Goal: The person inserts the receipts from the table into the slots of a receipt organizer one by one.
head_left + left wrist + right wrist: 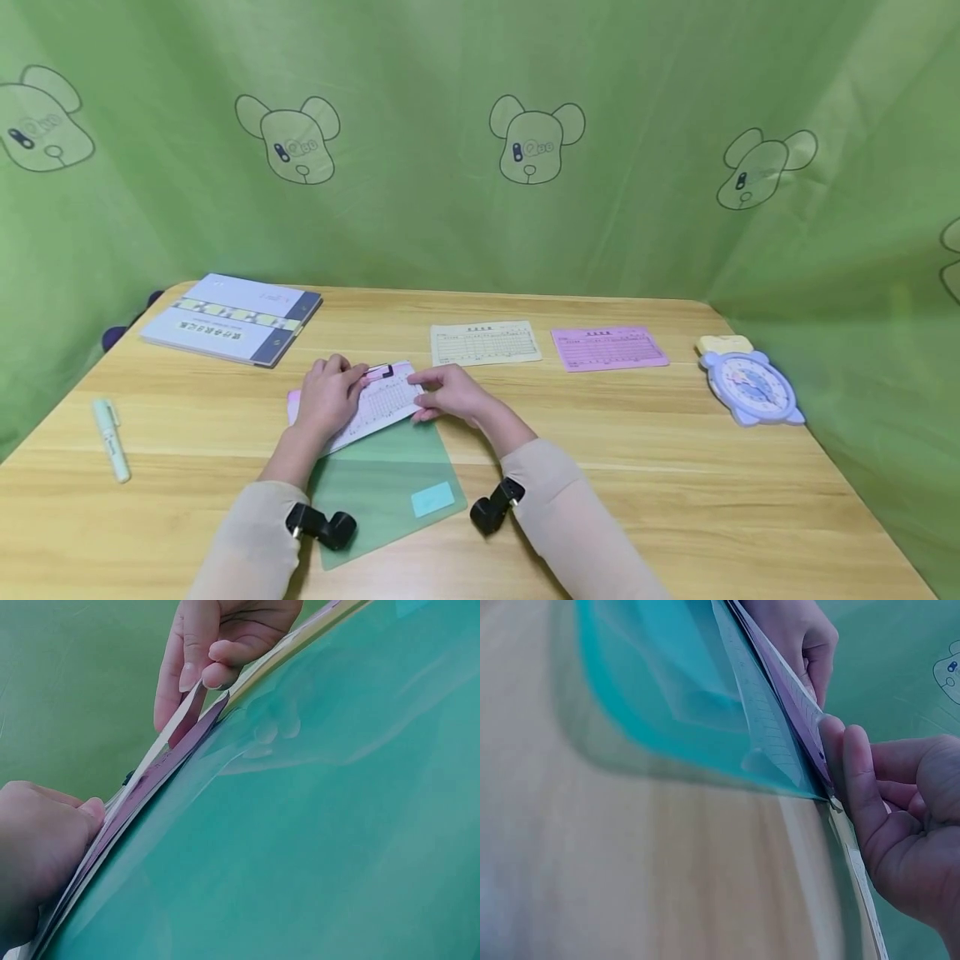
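Note:
A small stack of printed forms [378,410], white on top with pink showing at the left, lies tilted over a translucent green folder [382,508]. A small dark clip [381,372] sits at its far edge. My left hand [327,398] grips the stack's left part, thumb along the paper edge in the left wrist view. With thumb and fingers, my right hand [456,392] pinches the right end of the sheets. Seen from the right wrist, a white sheet and a purple sheet [791,701] fan slightly apart beside the right fingertips [859,746].
A cream form [485,343] and a pink form [610,348] lie beyond the right hand. At the back left is a grey-blue notebook [232,321]. A pale green highlighter [112,442] lies left, and a blue clock-like object [752,387] at right.

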`<state>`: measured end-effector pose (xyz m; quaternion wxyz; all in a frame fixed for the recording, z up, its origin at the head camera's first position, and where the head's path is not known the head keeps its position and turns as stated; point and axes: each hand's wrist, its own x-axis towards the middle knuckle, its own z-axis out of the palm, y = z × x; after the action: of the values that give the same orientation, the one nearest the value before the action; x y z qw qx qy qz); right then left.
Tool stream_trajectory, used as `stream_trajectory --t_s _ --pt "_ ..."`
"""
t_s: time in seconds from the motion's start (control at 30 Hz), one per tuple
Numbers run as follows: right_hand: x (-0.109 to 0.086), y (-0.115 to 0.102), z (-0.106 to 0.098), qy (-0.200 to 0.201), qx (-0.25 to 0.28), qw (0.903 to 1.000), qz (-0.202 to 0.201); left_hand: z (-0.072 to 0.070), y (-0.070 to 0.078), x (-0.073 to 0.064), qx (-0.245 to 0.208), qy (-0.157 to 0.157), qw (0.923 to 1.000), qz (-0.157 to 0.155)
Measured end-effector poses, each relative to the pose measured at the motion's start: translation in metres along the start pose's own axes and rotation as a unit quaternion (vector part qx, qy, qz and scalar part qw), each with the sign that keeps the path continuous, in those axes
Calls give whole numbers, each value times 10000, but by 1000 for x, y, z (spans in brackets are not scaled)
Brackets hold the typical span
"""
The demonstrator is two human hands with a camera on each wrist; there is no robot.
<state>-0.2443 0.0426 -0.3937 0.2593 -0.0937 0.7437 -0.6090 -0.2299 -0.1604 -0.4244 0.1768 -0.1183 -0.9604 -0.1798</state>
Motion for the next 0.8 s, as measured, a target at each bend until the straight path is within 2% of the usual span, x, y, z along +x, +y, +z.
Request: stream_trajectory --t_s 0.33,0.63,0.8 --pt "3 2 1 102 70 9999 -103 -2 3 0 -16 -60 10000 -55" --pt "5 4 3 176 -73 9997 -130 -2 2 0 28 -74 9999 -67" --pt "-2 -3 4 107 -72 9998 -157 -2 2 -1 -5 -113 9999 -116"
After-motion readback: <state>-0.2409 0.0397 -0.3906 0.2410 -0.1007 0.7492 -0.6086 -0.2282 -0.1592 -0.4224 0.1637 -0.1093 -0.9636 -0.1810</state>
